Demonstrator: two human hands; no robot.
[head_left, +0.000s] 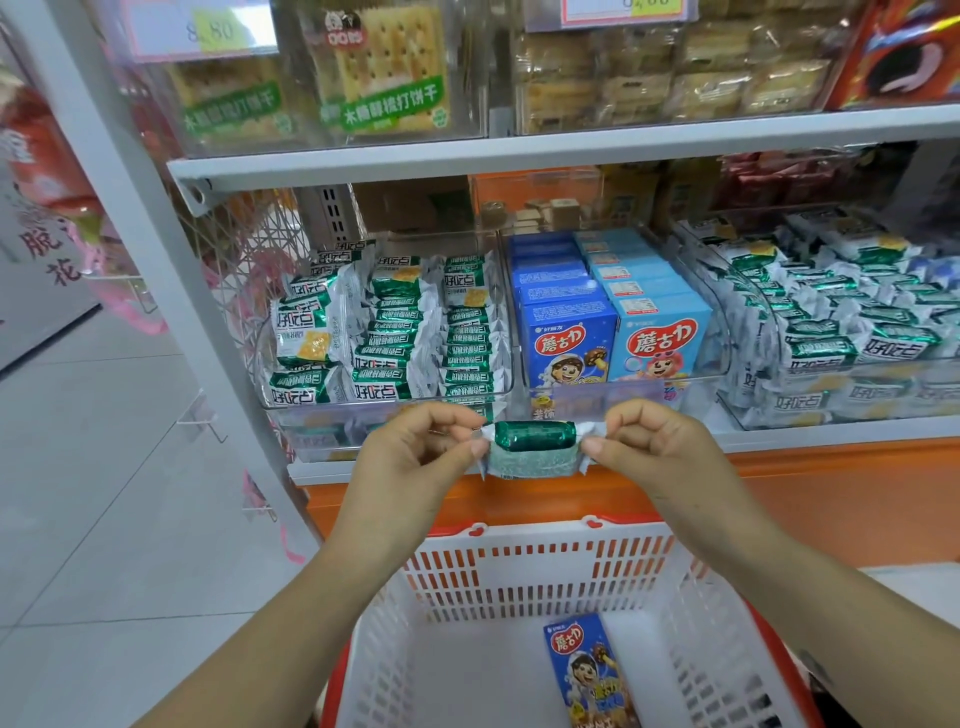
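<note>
Green packet (535, 447) is up in mid-air, just in front of the lower shelf (831, 434) edge & above the basket (519, 577). Long axis runs horiz., left-right across the view. Crimped ends point out to each side, shiny green face up, paler side below.

Room, left to right: pale tiled floor (104, 467), then a white shelf post (171, 312), then the lower shelf w/ three clear bins. Left bin (291, 415) holds stacked packets (395, 332) w/ the same green look. Middle bin (597, 400) has dark blue boxes (566, 338) & light blue boxes (660, 338) side by side. Right bin (737, 410) is full of loose packets (831, 332), green & white. Upper shelf (519, 150) carries cracker packs (384, 73), w/ a yellow price tag (208, 31) top left. An orange panel (831, 499) runs under the lower shelf. Bottom centre sits the white-and-red basket, w/ one blue box (592, 670) lying flat on its floor, right of centre.

Left hand (415, 457) pinches the packet's left crimped end btwn thumb & forefinger, other fingers curled in. Right hand (660, 447) pinches the right end the same way, fingers curled. Both are grasping the packet, one end each; it touches nothing else.
</note>
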